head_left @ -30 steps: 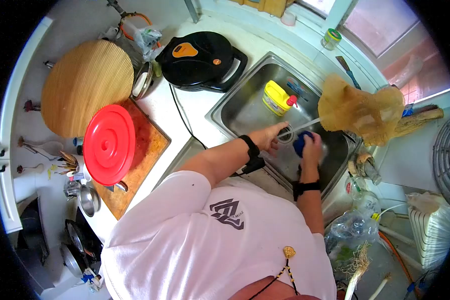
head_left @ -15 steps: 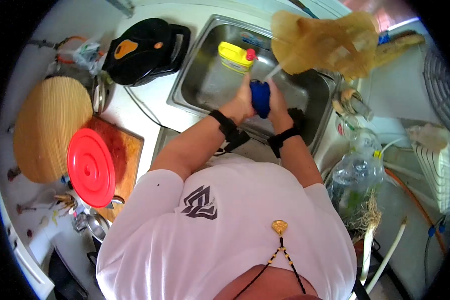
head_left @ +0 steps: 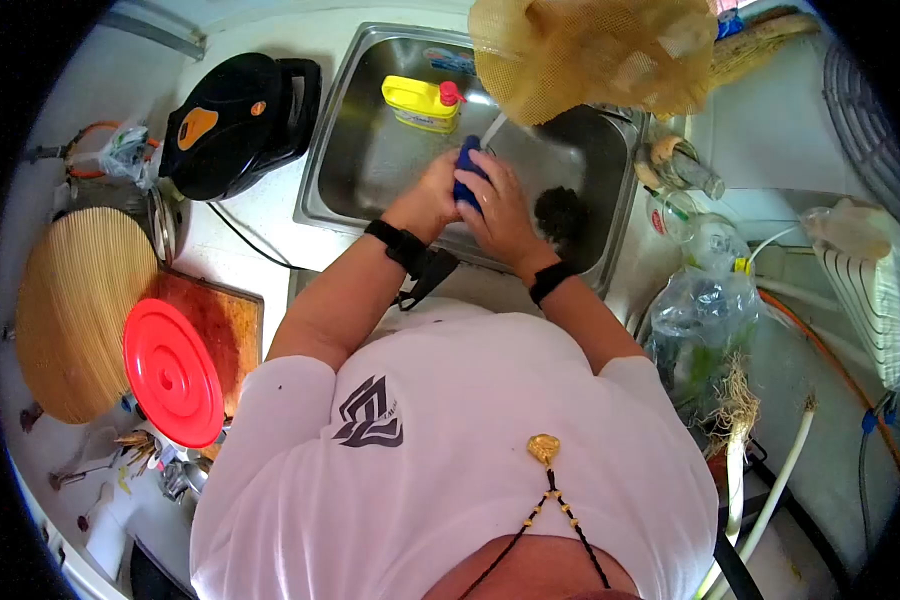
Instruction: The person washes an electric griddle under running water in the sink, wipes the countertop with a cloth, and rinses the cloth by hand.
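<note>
My left hand (head_left: 433,192) and my right hand (head_left: 503,212) meet over the near part of the steel sink (head_left: 322,170). Between them is a small blue bundle (head_left: 466,180), soft-looking like a cloth or sponge; its exact kind is unclear. The left hand closes around its side while the right-hand fingers lie bent across it. A thin stream of water (head_left: 493,128) falls just beyond the bundle. Past the left hand, a yellow bottle (head_left: 420,104) with a red cap lies in the basin. A dark, shaggy scrubber-like clump (head_left: 562,214) sits at the basin's right.
A tan mesh sheet (head_left: 590,60) overhangs the sink's far right and hides the tap. On the left are a black appliance (head_left: 232,125), a round slatted wooden mat (head_left: 80,310), a red lid (head_left: 173,373) and a cutting board (head_left: 235,320). Plastic bags (head_left: 705,305) stand at right.
The view has shifted, so the sink sits further left. My right hand has turned its fingers over the blue bundle, which now tilts and shows less. The dark clump is now uncovered.
</note>
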{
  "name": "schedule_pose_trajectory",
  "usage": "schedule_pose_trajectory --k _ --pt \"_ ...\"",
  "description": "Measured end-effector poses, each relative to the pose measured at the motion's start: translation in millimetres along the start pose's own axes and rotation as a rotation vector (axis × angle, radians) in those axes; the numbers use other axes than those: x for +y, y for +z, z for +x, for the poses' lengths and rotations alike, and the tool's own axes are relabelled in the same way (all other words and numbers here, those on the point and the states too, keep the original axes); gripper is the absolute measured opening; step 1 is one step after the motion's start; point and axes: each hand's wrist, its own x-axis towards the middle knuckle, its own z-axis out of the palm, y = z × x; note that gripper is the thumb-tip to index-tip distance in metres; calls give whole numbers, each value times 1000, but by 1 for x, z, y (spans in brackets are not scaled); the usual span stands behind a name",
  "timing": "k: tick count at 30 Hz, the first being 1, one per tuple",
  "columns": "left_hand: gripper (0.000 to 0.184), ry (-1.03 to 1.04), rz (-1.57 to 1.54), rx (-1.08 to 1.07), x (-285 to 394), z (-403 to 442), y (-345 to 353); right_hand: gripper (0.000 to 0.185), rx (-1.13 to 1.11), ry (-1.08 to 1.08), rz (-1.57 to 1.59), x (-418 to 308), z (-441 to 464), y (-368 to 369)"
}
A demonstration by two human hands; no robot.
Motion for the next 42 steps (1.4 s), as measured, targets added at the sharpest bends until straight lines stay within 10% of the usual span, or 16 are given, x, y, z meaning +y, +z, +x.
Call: schedule_pose_trajectory --k 3,9,12,14,17,33,36,38,42 --pt "36 374 561 -103 -11 4 -14 24 117 230 148 9 14 14" --pt "32 161 59 -6 -12 23 -5 24 259 514 266 26 28 29" --pt "35 600 1691 214 -12 28 -14 32 318 674 307 32 32 36" --pt "29 387 1035 463 -14 37 -15 36 312 736 360 34 33 35" --pt "29 630 1669 510 -13 33 -18 42 307 851 414 39 33 38" --pt "45 847 1639 581 -18 21 -12 27 386 1332 1392 68 20 54" --pt "41 831 1501 507 -7 12 -11 32 268 1194 1101 52 29 17" --pt "46 160 908 303 11 -14 10 37 170 1053 726 61 23 0" --pt "44 114 733 238 34 -35 18 50 240 918 428 83 3 2"
